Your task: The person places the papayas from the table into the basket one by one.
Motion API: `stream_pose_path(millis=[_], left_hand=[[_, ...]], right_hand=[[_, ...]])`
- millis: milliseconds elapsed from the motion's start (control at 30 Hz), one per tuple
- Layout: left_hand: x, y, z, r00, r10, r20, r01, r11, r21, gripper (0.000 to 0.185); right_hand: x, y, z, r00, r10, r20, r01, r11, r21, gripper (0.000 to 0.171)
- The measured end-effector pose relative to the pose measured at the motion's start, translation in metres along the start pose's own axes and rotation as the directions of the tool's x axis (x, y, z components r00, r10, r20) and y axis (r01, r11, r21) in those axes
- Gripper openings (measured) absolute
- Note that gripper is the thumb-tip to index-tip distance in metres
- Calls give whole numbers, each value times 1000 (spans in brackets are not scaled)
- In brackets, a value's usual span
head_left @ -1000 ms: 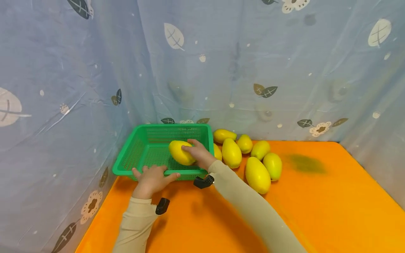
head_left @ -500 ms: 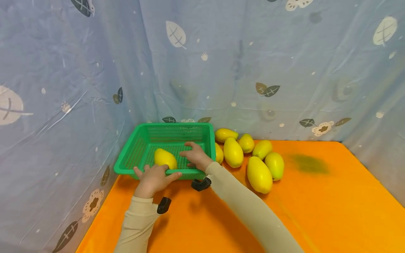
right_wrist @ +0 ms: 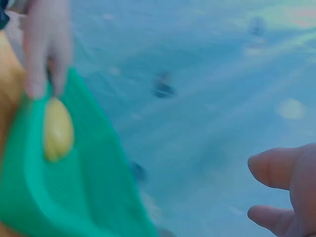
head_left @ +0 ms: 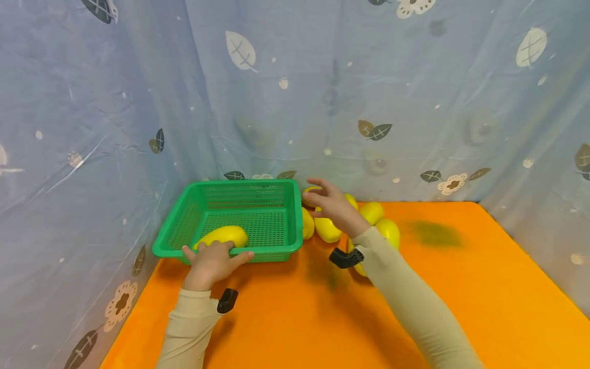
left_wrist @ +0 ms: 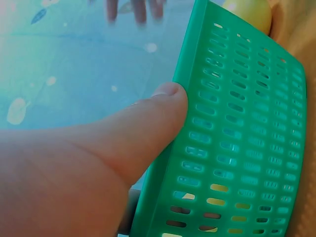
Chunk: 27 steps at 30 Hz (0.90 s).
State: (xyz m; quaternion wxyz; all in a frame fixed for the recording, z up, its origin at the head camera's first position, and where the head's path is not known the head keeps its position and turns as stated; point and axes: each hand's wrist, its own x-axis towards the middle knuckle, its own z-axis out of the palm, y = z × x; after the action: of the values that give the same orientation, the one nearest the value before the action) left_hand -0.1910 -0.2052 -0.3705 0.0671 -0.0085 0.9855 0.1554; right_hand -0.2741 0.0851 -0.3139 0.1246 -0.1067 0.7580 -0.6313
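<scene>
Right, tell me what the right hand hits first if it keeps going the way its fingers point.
Probably the yellow fruit at the back of the pile: the right hand hovers with fingers spread toward it, beside the green basket. Depth is unclear.

head high; wrists close, sharing basket [head_left: 276, 251]

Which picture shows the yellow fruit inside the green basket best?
The head view: the yellow fruit lies whole in the green basket, near the left hand. The right wrist view shows it blurred; the left wrist view only glimpses yellow through the basket's slots.
</scene>
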Motion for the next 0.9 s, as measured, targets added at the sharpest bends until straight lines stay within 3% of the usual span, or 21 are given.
stream_pose_path(millis=[167, 300, 400, 633, 900], left_hand=[[-2, -6, -5, 1000, -10, 4, 10, 1000, 20, 89], [-3, -7, -6, 1000, -9, 12, 8, 1000, 24, 89], [-4, -7, -5, 1000, -8, 17, 8, 1000, 21, 88], [-1, -3, 0, 1000, 9, 0, -9, 1000, 3, 84], [-1, -2, 1, 1000, 14, -24, -14, 1000, -19, 80]], right_hand=[[-32, 8, -75, 988, -33, -151, 31, 999, -16, 63], [-60, 31, -127, 972, 32, -232, -23, 999, 39, 72], [-78, 54, -152, 960, 80, -270, -63, 996, 70, 81], [-96, 96, -169, 940, 172, -295, -142, 983, 118, 88], [-87, 102, -165, 931, 197, -306, -165, 978, 126, 91]])
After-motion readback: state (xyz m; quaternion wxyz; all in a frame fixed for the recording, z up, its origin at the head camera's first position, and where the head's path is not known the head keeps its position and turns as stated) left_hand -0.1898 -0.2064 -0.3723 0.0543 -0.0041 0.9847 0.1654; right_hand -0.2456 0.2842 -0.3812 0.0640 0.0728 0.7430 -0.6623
